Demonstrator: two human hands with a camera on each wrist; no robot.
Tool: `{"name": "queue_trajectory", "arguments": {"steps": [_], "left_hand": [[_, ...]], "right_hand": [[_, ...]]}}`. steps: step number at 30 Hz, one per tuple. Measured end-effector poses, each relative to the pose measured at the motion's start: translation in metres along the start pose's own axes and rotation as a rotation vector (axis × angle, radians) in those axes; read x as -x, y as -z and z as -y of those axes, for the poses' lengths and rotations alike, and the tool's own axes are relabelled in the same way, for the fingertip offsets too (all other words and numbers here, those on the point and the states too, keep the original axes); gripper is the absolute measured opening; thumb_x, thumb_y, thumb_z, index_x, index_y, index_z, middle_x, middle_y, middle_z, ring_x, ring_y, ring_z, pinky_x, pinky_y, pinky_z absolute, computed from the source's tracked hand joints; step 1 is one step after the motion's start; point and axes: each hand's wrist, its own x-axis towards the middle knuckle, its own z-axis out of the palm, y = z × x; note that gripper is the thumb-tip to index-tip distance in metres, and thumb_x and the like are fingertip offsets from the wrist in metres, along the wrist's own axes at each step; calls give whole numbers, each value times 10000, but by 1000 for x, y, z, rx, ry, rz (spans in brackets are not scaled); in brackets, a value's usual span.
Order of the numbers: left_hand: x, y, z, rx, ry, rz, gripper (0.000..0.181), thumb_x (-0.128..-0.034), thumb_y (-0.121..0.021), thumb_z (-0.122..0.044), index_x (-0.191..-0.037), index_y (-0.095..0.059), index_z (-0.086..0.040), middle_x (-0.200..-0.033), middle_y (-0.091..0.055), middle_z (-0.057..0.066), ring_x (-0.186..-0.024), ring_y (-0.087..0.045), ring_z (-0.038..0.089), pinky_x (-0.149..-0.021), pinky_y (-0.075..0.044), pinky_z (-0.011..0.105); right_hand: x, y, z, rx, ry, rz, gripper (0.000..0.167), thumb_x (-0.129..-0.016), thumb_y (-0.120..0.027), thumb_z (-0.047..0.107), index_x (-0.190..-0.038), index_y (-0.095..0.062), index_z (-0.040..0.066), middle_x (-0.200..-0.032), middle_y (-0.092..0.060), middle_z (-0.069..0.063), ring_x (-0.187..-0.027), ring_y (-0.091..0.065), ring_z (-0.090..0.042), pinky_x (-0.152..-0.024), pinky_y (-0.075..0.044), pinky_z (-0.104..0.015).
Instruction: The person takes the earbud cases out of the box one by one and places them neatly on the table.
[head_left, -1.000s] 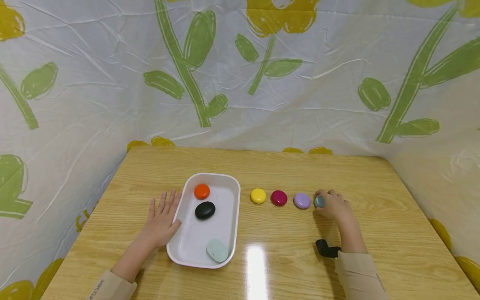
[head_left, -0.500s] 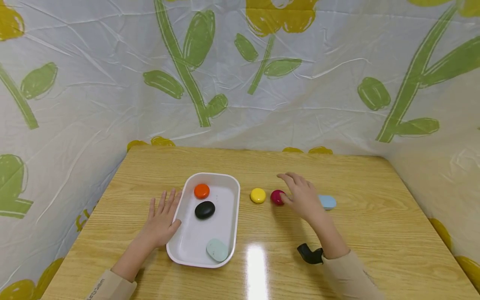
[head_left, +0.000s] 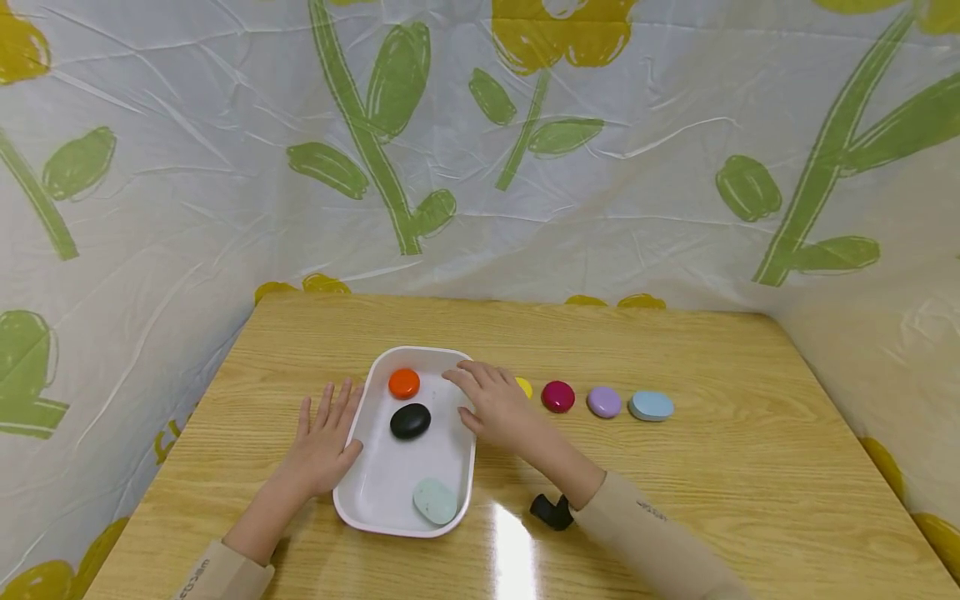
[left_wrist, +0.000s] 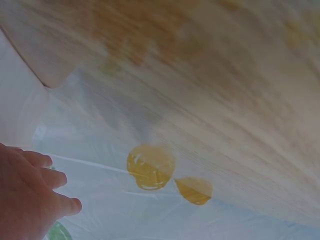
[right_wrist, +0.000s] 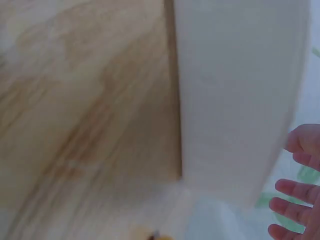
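Note:
The left hand (head_left: 319, 450) lies with spread fingers against the left edge of a white tray (head_left: 360, 521); the left wrist view shows its fingers (left_wrist: 60, 178) apart. Above the tray's right rim hovers the right hand (head_left: 506, 412), fingers loosely extended and holding nothing. Inside the tray are an orange disc (head_left: 404, 383), a black oval piece (head_left: 410, 421) and a pale green piece (head_left: 435, 501). Right of the tray, a yellow disc (head_left: 525, 387) is partly hidden by the right hand, followed in a row by a dark red disc (head_left: 558, 397), a purple disc (head_left: 603, 402) and a blue oblong piece (head_left: 651, 406).
The wooden table (head_left: 720, 500) carries everything. A black strap or device (head_left: 551, 512) sits at the right wrist. A white sheet with printed flowers (head_left: 637, 167) hangs behind and beside the table. The tray's outer wall (right_wrist: 235, 100) fills part of the right wrist view.
The right hand has let go of the blue piece and moved left, past the purple and dark red discs, to the tray's right rim. The left hand and the pieces have not moved.

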Motion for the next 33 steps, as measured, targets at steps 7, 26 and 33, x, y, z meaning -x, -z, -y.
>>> {"name": "queue_trajectory", "arguments": {"steps": [7,26,33], "left_hand": [[0,1,-1,4,0,3,689,-893,-429,-235,-1464,-87,-57,-1519,-59,181,-1375,-2,391,-1064,60,565],[0,-1,1,0,-10,-6,692,-891,-437,-234,-1461,-84,-62,-1516,-63,188,-1375,9,389,-1065,81,555],[0,-1,2,-14,-8,-9,692,-890,-435,-244,-1461,-88,-64,-1517,-70,182,-1376,-2,387,-1065,44,566]], "right_hand": [[-20,-16,17,37,52,98,504,-852,-593,256,-1328,-442,186,-1309,-449,-79,-1183,-438,-255,-975,-381,-448],[-41,-51,47,77,174,266,481,-844,-605,259,-1306,-471,253,-1297,-465,-30,-1158,-457,-172,-909,-420,-337],[-41,-55,51,98,170,261,448,-832,-609,228,-1264,-499,270,-1237,-485,-22,-1107,-467,-172,-859,-440,-331]]}}
